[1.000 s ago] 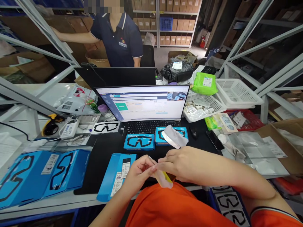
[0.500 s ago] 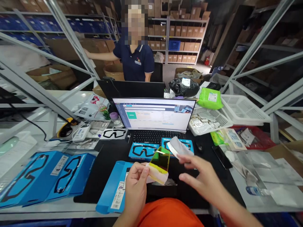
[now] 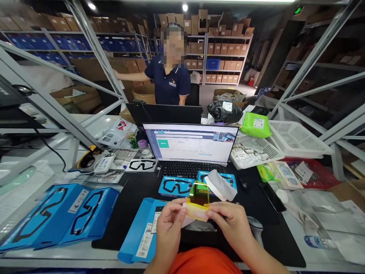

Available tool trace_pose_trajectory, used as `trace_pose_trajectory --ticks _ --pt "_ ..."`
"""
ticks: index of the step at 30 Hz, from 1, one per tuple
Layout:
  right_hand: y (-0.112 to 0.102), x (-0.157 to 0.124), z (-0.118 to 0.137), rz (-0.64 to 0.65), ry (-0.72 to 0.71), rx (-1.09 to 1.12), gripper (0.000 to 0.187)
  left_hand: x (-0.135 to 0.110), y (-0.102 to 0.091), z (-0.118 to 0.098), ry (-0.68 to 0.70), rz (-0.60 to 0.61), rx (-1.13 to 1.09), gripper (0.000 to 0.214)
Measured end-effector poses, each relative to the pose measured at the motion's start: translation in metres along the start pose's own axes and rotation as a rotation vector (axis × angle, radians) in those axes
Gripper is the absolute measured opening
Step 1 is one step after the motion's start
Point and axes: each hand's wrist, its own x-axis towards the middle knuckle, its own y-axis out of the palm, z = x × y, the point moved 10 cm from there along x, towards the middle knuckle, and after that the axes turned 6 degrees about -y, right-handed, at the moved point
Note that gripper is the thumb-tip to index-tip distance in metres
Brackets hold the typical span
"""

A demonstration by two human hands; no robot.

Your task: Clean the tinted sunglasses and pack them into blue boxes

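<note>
A yellow mirrored goggle lens (image 3: 199, 195) is held up at the middle of the desk, with whitish film or tissue along its lower part. My left hand (image 3: 172, 220) pinches its left end. On the opposite side, the thumb and fingers of my right hand (image 3: 230, 219) close on the right end. A white and grey cloth pouch (image 3: 221, 184) lies just beyond, on one of two blue goggle boxes (image 3: 176, 186). An opened blue box (image 3: 139, 232) with a label is beside my left forearm. Something greyish below the lens is partly hidden by my hands.
A monitor (image 3: 191, 142) and keyboard (image 3: 188, 169) stand behind the boxes. More blue goggle boxes (image 3: 88, 215) lie at left. To the right are a mouse (image 3: 243, 182), a phone (image 3: 272, 197), a grey handheld scanner (image 3: 256, 228) and white baskets (image 3: 299, 139). A person (image 3: 171, 82) stands beyond the monitor.
My right hand has let go of the cloth pouch, which now rests on the box, and has moved left to grip the lens. The view has tilted up slightly.
</note>
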Motion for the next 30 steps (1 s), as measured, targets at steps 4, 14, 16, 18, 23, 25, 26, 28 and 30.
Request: trace_pose_trajectory --ticks 4,14,16,18,23,25,26,28,30 --pt "-0.012 0.006 0.010 -0.069 -0.105 0.022 0.017 0.004 0.002 -0.015 0.080 0.103 -0.001 0.011" --pt "-0.025 0.022 0.049 -0.072 -0.255 0.055 0.019 0.008 0.020 -0.035 0.106 0.233 -0.109 0.008" --pt "-0.023 0.024 0.059 -0.026 -0.335 0.044 0.018 0.008 0.028 -0.028 0.020 0.281 -0.161 0.008" --pt "-0.023 0.025 0.065 -0.003 -0.377 0.029 0.017 0.008 0.035 -0.019 -0.078 0.329 -0.219 0.013" --pt "-0.026 0.022 0.057 0.015 -0.324 0.015 0.016 0.007 0.042 -0.007 -0.210 0.326 -0.338 0.020" --pt "-0.030 0.018 0.050 -0.024 -0.274 -0.014 0.011 0.007 0.043 -0.009 -0.222 0.309 -0.327 0.020" --pt "-0.032 0.016 0.048 -0.048 -0.256 -0.030 0.009 0.007 0.042 -0.014 -0.207 0.304 -0.302 0.020" --pt "-0.036 0.013 0.048 -0.085 -0.252 -0.055 0.008 0.006 0.041 -0.030 -0.121 0.303 -0.221 0.018" --pt "-0.039 0.013 0.053 -0.109 -0.275 -0.074 0.007 0.003 0.038 -0.055 0.015 0.285 -0.104 0.015"
